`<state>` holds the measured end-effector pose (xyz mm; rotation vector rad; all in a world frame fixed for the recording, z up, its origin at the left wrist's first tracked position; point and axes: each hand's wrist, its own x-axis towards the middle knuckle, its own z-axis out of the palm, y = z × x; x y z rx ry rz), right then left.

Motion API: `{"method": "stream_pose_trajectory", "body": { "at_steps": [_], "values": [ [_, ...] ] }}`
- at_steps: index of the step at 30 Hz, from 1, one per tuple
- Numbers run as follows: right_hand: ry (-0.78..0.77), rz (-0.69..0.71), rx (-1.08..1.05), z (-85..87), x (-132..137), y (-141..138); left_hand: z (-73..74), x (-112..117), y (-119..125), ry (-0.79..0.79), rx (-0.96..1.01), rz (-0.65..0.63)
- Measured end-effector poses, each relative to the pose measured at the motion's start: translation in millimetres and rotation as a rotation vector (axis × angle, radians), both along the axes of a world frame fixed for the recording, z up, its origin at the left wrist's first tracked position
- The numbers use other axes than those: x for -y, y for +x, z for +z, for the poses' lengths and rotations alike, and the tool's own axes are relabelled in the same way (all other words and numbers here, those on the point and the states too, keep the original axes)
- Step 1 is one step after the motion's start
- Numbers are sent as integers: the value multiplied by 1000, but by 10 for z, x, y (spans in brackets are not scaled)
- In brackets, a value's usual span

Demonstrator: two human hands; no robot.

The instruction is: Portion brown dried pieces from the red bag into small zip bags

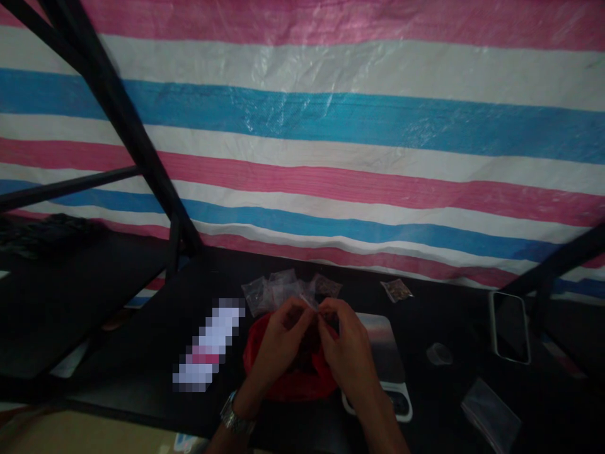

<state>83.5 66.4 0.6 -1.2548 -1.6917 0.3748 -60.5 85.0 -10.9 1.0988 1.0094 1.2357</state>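
Note:
My left hand [283, 334] and my right hand [345, 337] meet above a red plastic bag [295, 388], fingertips pinched close together. Between them shows the pale edge of a small clear plastic bag [310, 301]; most of it is hidden by my fingers. The red bag lies open, with dark contents I cannot make out. Just beyond my hands lie several small clear bags [258, 295], and one bag with brownish bits [327, 287] is beside them. Under my right forearm sits a kitchen scale [385, 347], partly covered.
Another small filled bag [397, 290] lies at the back. To the right are a small clear round container [439, 354], a phone [510, 328] and flat clear bags [491, 413]. A blurred-out pale item [208, 347] lies left. Black frame bars and a striped sheet [331, 183] stand behind.

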Motion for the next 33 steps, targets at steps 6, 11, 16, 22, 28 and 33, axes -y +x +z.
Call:
{"method": "stream_pose_trajectory", "body": {
  "at_steps": [6, 11, 16, 22, 28, 33],
  "values": [
    [56, 27, -28, -26, 17, -46, -19, -18, -5, -37, 4, -40],
    [20, -9, -131, -13, 18, -88, 17, -12, -37, 1, 3, -54],
    [-90, -4, -389, 44, 9, -150, 24, -14, -103, 115, -45, -40],
    [-64, -97, -603, 61, -41, -146, 16, 37, -156, 184, -157, -31],
    [-11, -136, -493, 39, -12, -135, 67, 44, -102, 166, -17, 31],
    [30, 20, -283, 52, 24, -104, 54, -52, -146, -247, 441, -152]
  ]
}}
